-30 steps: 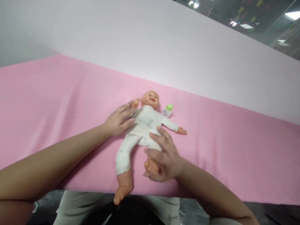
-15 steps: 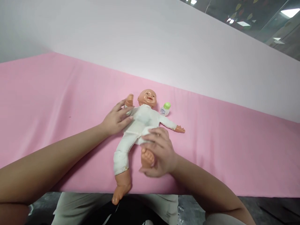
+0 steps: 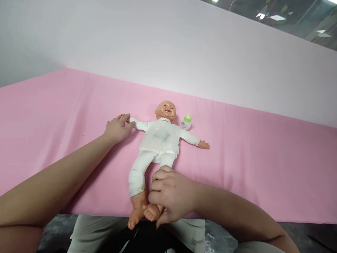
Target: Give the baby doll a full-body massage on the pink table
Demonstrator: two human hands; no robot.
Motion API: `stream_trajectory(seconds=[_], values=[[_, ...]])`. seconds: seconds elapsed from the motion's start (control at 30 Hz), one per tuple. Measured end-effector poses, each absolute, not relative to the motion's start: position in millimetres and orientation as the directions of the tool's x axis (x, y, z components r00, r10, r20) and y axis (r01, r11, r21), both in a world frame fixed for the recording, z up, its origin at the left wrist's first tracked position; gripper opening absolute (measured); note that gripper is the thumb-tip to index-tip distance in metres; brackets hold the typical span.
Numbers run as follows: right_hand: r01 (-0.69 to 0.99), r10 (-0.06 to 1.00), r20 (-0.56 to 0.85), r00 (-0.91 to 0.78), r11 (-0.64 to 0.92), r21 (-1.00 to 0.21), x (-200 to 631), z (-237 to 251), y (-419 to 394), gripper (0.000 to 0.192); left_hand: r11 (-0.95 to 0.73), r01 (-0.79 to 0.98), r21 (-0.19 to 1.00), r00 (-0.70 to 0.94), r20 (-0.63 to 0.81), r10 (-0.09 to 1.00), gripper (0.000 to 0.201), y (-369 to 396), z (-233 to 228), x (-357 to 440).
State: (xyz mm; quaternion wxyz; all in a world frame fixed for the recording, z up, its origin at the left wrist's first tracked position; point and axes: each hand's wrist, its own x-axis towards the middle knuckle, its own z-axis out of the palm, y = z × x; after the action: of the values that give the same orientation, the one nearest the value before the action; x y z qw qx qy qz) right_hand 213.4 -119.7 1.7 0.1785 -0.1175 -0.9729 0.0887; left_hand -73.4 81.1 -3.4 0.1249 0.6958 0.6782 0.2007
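From my head camera, the doll (image 3: 158, 144) lies on its back at the middle of the frame on the pink worktop (image 3: 263, 168), head toward the upper part of the picture and feet at the near edge. It has a bald plastic head with a laughing face, bare peach-coloured hands and feet, and a white cloth suit with a faint grey smudge on the chest and a ragged hem at the waist. Both its arms are spread out to the sides. My left hand (image 3: 117, 128), left of centre, lies loosely open with the fingers resting on the end of the doll's outstretched arm; the doll's own hand there is covered, so I cannot see it. My right hand (image 3: 168, 195), lower centre, is curled tight around one of the doll's lower legs, with the foot sticking out under my fingers and the shin hidden. The other leg lies free just beside it, its foot hanging past the worktop edge. A small white bottle (image 3: 185, 123) with a green cap lies just beside the doll's head, its label too small to read.
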Motion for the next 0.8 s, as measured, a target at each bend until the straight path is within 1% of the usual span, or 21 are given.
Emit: stream_trajectory(seconds=[0.1,0.17,0.2,0.23,0.3,0.33,0.37,0.4,0.47,0.5,0.57,0.63,0.7,0.73,0.8], values=[[0.126,0.240,0.354,-0.904,0.940,-0.317,214,6,-115,0.068,-0.005,0.922,0.386,-0.043,0.115,0.992,0.075,78,-7,-69],[0.077,0.259,0.447,-0.856,0.920,-0.385,217,10,-109,0.063,-0.006,0.934,0.357,-0.049,0.147,0.988,0.080,70,-8,-64],[0.080,0.297,0.500,-0.813,0.909,-0.409,220,11,-105,0.058,-0.034,0.938,0.345,-0.032,0.184,0.982,0.080,65,-7,-60],[0.114,0.356,0.547,-0.757,0.897,-0.427,224,13,-101,0.052,-0.076,0.939,0.334,-0.004,0.234,0.972,0.079,58,-5,-56],[0.283,0.523,0.590,-0.615,0.845,-0.454,234,18,-92,0.040,-0.190,0.928,0.322,0.078,0.329,0.941,0.073,43,2,-45],[0.396,0.611,0.583,-0.535,0.791,-0.466,240,20,-88,0.036,-0.240,0.912,0.332,0.111,0.363,0.925,0.071,35,6,-38],[0.508,0.694,0.556,-0.457,0.717,-0.477,246,23,-84,0.034,-0.296,0.889,0.349,0.166,0.358,0.919,0.069,28,11,-31],[0.609,0.771,0.510,-0.382,0.625,-0.489,251,25,-80,0.035,-0.337,0.859,0.385,0.217,0.323,0.921,0.068,22,16,-23],[0.754,0.897,0.366,-0.247,0.415,-0.509,259,27,-72,0.045,-0.369,0.795,0.481,0.309,0.202,0.929,0.068,13,24,-8],[0.793,0.940,0.284,-0.189,0.316,-0.521,262,27,-68,0.052,-0.372,0.772,0.516,0.339,0.161,0.927,0.067,10,27,-2],[0.796,0.981,0.151,-0.119,0.186,-0.577,264,23,-59,0.067,-0.366,0.711,0.600,0.373,0.119,0.920,0.065,8,30,9],[0.706,0.988,0.101,-0.112,0.151,-0.692,263,18,-50,0.082,-0.348,0.628,0.696,0.383,0.113,0.917,0.063,6,29,17],[0.575,0.986,0.110,-0.127,0.163,-0.802,260,13,-44,0.097,-0.303,0.533,0.790,0.385,0.093,0.918,0.064,3,27,21],[0.523,0.983,0.120,-0.137,0.175,-0.834,259,11,-43,0.103,-0.265,0.480,0.836,0.385,0.071,0.920,0.065,1,26,23],[0.485,0.977,0.136,-0.165,0.201,-0.851,255,10,-44,0.109,-0.154,0.327,0.932,0.394,0.013,0.919,0.068,-4,24,25]])
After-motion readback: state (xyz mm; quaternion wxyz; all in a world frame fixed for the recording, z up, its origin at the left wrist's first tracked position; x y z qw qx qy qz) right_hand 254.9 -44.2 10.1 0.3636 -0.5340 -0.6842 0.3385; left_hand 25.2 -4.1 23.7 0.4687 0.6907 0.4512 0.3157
